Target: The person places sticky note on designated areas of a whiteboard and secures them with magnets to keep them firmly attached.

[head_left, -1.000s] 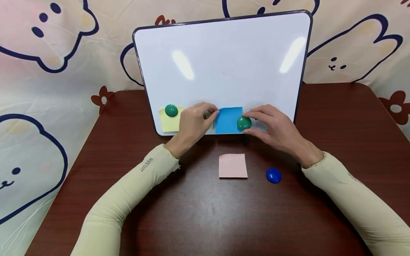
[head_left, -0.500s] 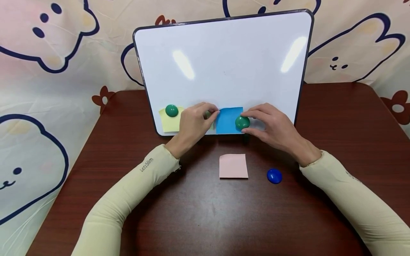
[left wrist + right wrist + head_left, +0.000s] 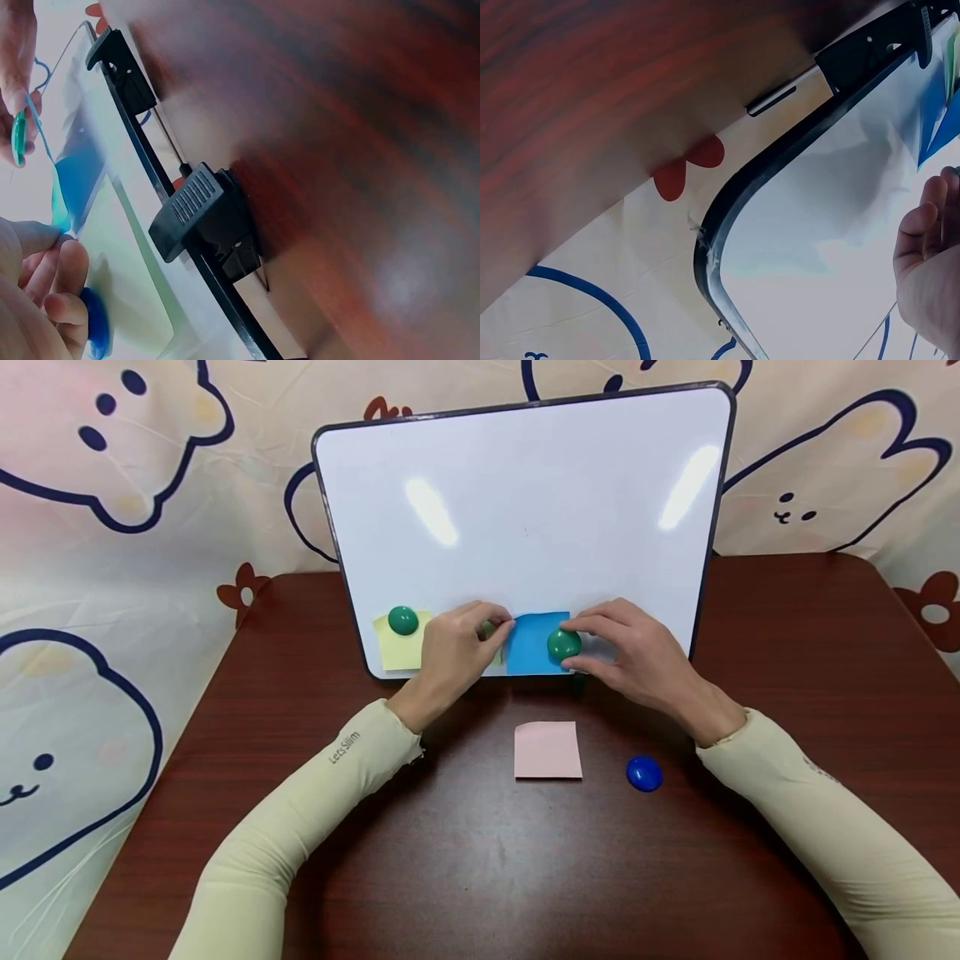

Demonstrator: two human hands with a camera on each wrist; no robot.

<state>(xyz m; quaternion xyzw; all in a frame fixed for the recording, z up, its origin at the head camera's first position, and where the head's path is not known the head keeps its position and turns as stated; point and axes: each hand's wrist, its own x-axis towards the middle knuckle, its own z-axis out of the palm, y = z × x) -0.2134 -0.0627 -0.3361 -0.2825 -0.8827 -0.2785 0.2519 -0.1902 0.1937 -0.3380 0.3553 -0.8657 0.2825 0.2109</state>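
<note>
While pinched by left hand (image 3: 461,639), blue note (image 3: 528,643); by right hand (image 3: 637,650), glossy green disc (image 3: 563,645).

A dark reddish-brown, wood-grained table (image 3: 495,860) with rounded far corners carries a white, rectangular, dark-framed whiteboard (image 3: 517,518), propped upright toward its far side, black ribbed clips (image 3: 206,214) gripping the lower edge. In front of the board, apart from it, a pale pink square of paper (image 3: 547,750) lies flat, one far corner slightly curled. A glossy, deep-blue domed disc (image 3: 644,773) sits to the paper's right, the two not touching, as light gleams off the polished tabletop.
</note>
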